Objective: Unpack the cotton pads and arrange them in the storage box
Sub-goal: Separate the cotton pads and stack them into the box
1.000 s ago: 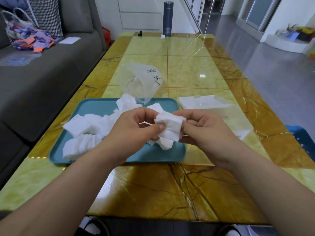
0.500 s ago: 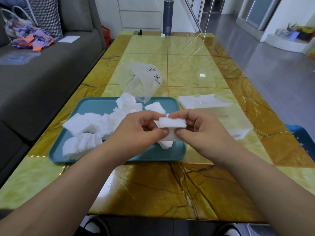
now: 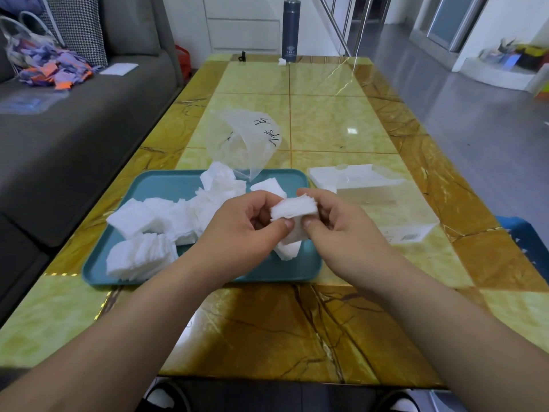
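A small stack of white cotton pads (image 3: 294, 209) is pinched between my left hand (image 3: 243, 233) and my right hand (image 3: 341, 233), held flat a little above the teal tray (image 3: 166, 185). Many more loose cotton pads (image 3: 154, 230) lie in piles on the tray's left and middle. The empty clear plastic bag (image 3: 243, 141) with black writing stands crumpled at the tray's far edge. The clear storage box (image 3: 386, 209) sits right of the tray, with its white lid (image 3: 341, 176) at its far side.
The yellow marble table (image 3: 326, 120) stretches far ahead; a dark flask (image 3: 291, 31) stands at its far end. A grey sofa (image 3: 74, 129) runs along the left. A blue basket (image 3: 531, 242) sits off the table's right edge.
The crumpled pads in my hands have been squared into a neat flat stack. Both hands closed in on it and stayed over the tray's right part.
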`<state>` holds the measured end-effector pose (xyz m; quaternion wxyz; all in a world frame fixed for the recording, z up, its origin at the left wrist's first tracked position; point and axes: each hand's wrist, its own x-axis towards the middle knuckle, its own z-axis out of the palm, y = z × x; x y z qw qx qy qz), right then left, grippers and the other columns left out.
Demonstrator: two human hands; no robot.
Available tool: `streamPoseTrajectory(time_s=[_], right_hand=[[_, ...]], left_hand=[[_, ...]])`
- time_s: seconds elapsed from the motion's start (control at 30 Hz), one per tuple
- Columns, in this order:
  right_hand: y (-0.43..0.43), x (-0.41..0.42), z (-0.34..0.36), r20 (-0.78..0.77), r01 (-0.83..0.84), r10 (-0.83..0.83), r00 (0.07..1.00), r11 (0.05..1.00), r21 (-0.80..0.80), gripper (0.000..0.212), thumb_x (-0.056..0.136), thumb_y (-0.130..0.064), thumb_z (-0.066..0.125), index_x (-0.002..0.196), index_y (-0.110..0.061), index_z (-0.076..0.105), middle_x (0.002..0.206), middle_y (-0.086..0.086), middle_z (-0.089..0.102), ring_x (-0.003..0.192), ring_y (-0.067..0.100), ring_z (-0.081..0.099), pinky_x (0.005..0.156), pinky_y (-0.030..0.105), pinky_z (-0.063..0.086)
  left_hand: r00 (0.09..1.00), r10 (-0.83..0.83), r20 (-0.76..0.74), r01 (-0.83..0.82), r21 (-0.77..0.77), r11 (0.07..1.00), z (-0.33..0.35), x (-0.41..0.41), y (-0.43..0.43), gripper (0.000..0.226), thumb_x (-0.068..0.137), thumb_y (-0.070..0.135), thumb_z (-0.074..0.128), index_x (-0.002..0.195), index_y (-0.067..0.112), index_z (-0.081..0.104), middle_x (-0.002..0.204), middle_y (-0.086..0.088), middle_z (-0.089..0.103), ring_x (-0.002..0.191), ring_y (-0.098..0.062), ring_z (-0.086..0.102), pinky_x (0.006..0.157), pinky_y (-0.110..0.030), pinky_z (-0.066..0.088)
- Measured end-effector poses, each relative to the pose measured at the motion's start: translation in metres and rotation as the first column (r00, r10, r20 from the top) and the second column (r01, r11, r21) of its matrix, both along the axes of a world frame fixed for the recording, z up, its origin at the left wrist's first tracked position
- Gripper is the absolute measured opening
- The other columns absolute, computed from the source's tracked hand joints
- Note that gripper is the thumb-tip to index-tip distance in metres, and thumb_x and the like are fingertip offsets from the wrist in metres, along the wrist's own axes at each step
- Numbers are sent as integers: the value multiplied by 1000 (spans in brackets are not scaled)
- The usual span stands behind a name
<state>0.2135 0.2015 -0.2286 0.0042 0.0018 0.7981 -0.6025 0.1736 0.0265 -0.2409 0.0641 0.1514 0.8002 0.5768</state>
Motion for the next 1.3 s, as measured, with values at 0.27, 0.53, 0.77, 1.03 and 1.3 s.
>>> streamPoseTrajectory(time_s=[0.27,0.53,0.77,1.03,1.3], right_hand=[[19,-5,1,66,24,-16,998,992,-121,26,92,-2,71,108,-22,76,98,0,81,96,13,77,86,32,61],[42,-11,7,148,134,-110,983,978,-162,11,92,-13,72,99,-8,77,94,9,79,82,17,73,73,34,61],[95,-25,9,38,419,-418,908,908,-19,28,85,-17,75,81,8,65,71,9,57,64,21,57,60,37,50],[104,-45,-10,-74,465,-498,864,733,496,34,85,-28,69,57,-18,54,54,-7,53,53,17,52,50,29,37],[67,-64,-11,-29,369,-411,911,782,502,32,82,-22,59,54,-8,51,48,2,48,53,24,49,48,31,38]], left_hand=[[999,35,40,-34,-37,999,2,1,1,10,92,20,75,99,28,75,78,-8,73,62,-12,65,61,-23,52],[988,-23,154,11,78,997,13,1,33,12,100,17,65,111,21,70,82,-2,75,64,-19,69,48,-21,43],[992,129,-16,-128,-263,956,6,-23,76,34,95,33,70,128,33,62,122,17,63,96,1,64,78,-20,51],[998,56,1,-53,-315,948,-15,-20,92,57,91,39,72,143,36,50,137,19,56,119,-4,58,100,-38,55],[998,51,-32,-58,-299,952,-22,-18,87,53,90,47,72,139,37,54,131,21,59,108,0,62,95,-35,56]])
